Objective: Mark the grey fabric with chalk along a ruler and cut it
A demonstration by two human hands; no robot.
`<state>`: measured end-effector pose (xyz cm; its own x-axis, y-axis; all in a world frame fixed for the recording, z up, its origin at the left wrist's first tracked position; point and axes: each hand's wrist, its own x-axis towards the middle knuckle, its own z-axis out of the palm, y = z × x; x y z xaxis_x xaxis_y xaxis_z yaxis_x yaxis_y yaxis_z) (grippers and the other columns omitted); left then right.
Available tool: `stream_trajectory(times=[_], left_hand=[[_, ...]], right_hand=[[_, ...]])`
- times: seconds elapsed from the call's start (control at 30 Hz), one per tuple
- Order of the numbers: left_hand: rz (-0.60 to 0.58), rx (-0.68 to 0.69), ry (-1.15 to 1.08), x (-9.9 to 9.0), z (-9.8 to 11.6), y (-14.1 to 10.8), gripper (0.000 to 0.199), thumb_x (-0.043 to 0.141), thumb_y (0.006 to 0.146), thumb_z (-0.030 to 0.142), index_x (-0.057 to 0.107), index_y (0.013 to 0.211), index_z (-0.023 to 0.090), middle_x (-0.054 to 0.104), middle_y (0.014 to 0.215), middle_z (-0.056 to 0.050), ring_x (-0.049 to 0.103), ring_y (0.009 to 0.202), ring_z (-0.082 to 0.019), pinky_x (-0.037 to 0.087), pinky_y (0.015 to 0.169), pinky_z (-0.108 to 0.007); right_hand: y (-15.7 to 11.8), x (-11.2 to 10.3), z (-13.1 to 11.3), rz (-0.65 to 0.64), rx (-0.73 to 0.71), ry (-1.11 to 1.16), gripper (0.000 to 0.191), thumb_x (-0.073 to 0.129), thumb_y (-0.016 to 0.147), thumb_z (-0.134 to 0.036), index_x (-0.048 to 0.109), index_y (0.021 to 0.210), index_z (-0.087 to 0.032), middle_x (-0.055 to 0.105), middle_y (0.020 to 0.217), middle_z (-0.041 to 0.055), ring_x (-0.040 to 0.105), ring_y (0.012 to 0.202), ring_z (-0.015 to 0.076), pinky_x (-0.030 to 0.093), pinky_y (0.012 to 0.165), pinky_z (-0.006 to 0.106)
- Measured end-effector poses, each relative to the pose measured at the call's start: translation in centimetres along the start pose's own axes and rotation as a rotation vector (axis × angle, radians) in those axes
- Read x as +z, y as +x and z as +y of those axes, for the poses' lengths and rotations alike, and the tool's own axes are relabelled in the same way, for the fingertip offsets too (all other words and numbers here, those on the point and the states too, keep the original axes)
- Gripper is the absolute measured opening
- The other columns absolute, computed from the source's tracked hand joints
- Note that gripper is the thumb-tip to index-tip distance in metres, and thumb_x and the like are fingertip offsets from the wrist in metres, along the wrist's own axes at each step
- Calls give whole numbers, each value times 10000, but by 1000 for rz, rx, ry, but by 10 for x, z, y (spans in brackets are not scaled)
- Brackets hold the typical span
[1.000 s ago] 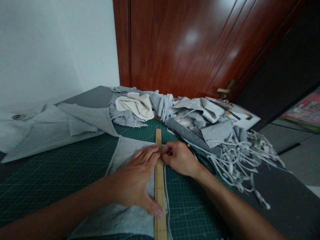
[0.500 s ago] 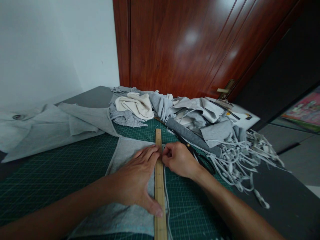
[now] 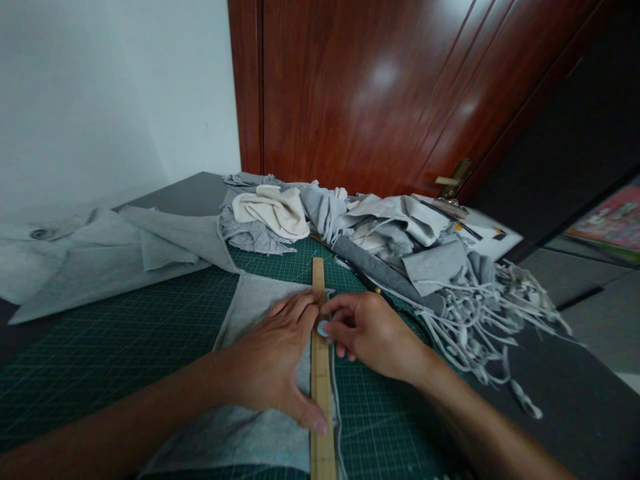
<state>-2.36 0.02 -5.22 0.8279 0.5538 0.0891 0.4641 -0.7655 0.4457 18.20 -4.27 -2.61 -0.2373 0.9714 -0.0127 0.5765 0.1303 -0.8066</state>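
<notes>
We look at a cloth-cutting workspace, home or workshop we cannot tell: gridded green cutting mat (image 3: 150, 327), wooden ruler (image 3: 322, 380), far-right heaped fabric scraps (image 3: 435, 268).

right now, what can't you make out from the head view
Head view, wooden ruler: near end cut off by the bottom edge; markings too small to read.
Head view, pale blue disc: partly covered by the right hand's thumb.
Head view, grey cloth: partly hidden under the left hand and forearm.
Head view, colourful picture: cut off by the right edge, its subject blurred.
</notes>
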Motion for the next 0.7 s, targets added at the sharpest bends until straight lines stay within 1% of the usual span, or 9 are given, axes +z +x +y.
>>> stream_trajectory(times=[0.07, 0.13, 0.2, 0.27, 0.4, 0.5, 0.6, 0.7], left_hand=[[9, 17, -10, 0, 0, 0, 1246, 869, 556, 779, 421, 1551, 177, 444, 1638, -226, 363, 1567, -467, 284, 1300, -632], [-1, 13, -16, 0, 0, -1, 1224, 872, 559, 774, 438, 1539, 184, 455, 1630, -223, 359, 1571, -463, 282, 1300, -630], [-18, -13, -11, -1, 1, -1, 1247, 880, 557, 768, 428, 1552, 167, 415, 1665, -237, 312, 1600, -467, 264, 1312, -623], [-42, -39, -1, -1, 1, -1, 1292, 890, 557, 759, 396, 1580, 143, 354, 1710, -249, 262, 1626, -466, 241, 1329, -607], [-52, -47, 22, -1, 3, -1, 1380, 905, 564, 730, 314, 1628, 80, 305, 1739, -268, 229, 1642, -451, 221, 1346, -581], [-38, -41, 27, -1, 4, -2, 1357, 910, 561, 718, 333, 1615, 89, 324, 1732, -264, 234, 1640, -448, 216, 1347, -577], [-40, -44, 11, -2, 5, -2, 1297, 919, 544, 717, 399, 1570, 118, 337, 1729, -262, 256, 1629, -471, 223, 1341, -597], [-51, -52, 10, -4, 7, -2, 1316, 926, 537, 725, 399, 1568, 100, 323, 1731, -285, 263, 1623, -483, 233, 1337, -598]], right_hand=[[-8, 3, 2, 0, -53, 110, 71, 634, 976, -180, 690, 938, -200, 684, 707, -18, 630, 590, 138, 492, 531, 219], [-17, 7, 7, -56, -75, 179, 46, 639, 988, -214, 663, 949, -209, 685, 753, -9, 634, 639, 149, 510, 541, 224], [-27, 11, 14, -140, -57, 243, 37, 631, 1000, -241, 627, 974, -215, 700, 764, -9, 633, 617, 146, 521, 540, 235], [-34, 16, 21, -153, -10, 331, 86, 632, 1002, -283, 597, 966, -214, 706, 737, -11, 647, 592, 145, 546, 558, 254], [-34, 24, 29, -28, 140, 457, 191, 691, 941, -343, 575, 883, -202, 706, 672, -10, 714, 585, 159, 602, 571, 272], [-28, 28, 29, 70, 225, 474, 196, 715, 888, -306, 554, 931, -205, 716, 665, -26, 738, 529, 175, 611, 500, 267], [-23, 30, 28, 133, 244, 454, 229, 721, 878, -287, 521, 964, -218, 699, 616, -52, 720, 466, 176, 573, 432, 236], [-19, 29, 28, 175, 215, 413, 202, 711, 908, -302, 530, 942, -217, 691, 616, -50, 721, 479, 170, 567, 439, 224]])
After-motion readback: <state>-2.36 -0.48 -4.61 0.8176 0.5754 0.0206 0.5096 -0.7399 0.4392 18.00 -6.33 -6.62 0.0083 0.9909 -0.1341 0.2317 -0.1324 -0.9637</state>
